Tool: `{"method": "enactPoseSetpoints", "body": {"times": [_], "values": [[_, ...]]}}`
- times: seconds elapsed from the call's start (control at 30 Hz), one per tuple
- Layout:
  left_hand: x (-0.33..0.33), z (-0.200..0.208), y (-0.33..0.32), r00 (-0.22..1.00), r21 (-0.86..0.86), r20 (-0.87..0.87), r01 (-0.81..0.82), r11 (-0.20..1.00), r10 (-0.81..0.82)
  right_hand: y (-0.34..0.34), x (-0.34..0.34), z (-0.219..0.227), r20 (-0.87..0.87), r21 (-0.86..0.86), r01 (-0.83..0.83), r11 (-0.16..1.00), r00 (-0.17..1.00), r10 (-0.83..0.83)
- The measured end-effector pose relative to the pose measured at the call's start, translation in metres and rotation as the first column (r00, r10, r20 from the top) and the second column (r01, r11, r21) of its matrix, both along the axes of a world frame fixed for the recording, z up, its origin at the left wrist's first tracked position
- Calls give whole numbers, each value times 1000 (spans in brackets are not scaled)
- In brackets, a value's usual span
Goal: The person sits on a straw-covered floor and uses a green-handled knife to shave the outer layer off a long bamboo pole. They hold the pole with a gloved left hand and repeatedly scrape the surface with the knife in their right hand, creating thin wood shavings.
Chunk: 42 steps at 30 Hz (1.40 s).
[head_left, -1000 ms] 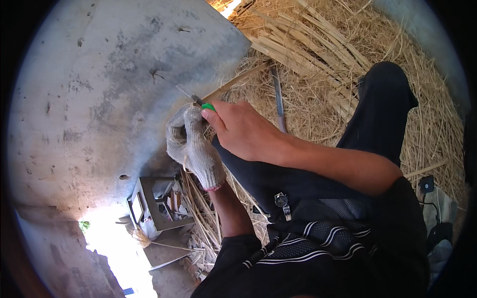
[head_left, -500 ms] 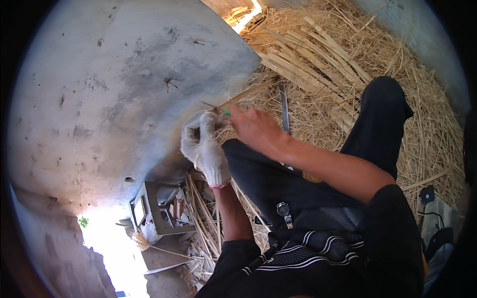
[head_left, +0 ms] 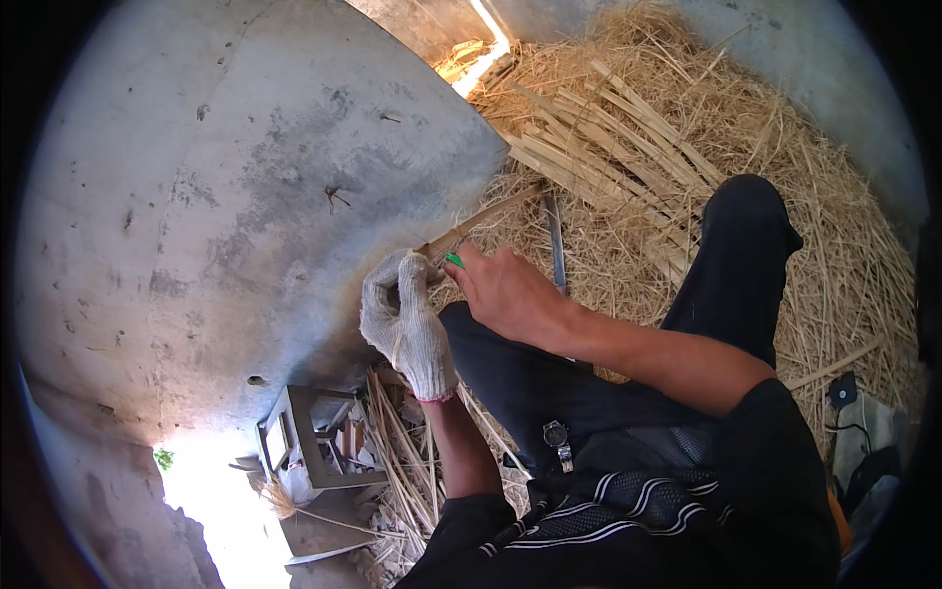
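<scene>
My left hand (head_left: 410, 319), in a white knitted glove, is closed on one end of a flat bamboo strip (head_left: 483, 218). From there the strip slants up and right toward the straw. Bare and closed, my right hand (head_left: 515, 299) is right beside the gloved fingers. It grips a small knife by its green handle (head_left: 454, 260). The knife's blade can hardly be made out now, and the exact spot where it meets the strip is hidden by the fingers.
A long metal blade (head_left: 556, 240) lies on the straw (head_left: 628, 285) beyond my right wrist. Split bamboo strips (head_left: 628, 147) are heaped farther off. A pale wall (head_left: 245, 177) rises at the left. A small wooden stool (head_left: 319, 442) and thin strips (head_left: 407, 452) lie lower left.
Both hands sit a little lower in the picture, partly because the view shifted. The knife's thin blade, visible before beyond the gloved fingers, has drawn back toward my right hand.
</scene>
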<state>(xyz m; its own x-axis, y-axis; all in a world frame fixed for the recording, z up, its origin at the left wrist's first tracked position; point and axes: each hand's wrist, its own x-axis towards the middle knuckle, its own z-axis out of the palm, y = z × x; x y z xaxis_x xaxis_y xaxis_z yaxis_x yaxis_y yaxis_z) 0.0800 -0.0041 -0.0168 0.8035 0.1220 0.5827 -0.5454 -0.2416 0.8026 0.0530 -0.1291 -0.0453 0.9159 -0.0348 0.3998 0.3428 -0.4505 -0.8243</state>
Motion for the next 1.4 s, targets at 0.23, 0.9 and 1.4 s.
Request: {"method": "enactPoseSetpoints", "body": {"times": [0.23,0.9,1.4], "values": [[0,-4,0,996,70,68,-57,996,52,12,0,-6,69,163,-1,987,998,-10],[-5,7,-4,997,69,77,-30,997,25,-4,10,-29,96,-51,37,998,995,-32],[-2,0,-7,1000,-57,-6,-25,998,25,3,-1,10,28,363,-63,930,998,57]]}}
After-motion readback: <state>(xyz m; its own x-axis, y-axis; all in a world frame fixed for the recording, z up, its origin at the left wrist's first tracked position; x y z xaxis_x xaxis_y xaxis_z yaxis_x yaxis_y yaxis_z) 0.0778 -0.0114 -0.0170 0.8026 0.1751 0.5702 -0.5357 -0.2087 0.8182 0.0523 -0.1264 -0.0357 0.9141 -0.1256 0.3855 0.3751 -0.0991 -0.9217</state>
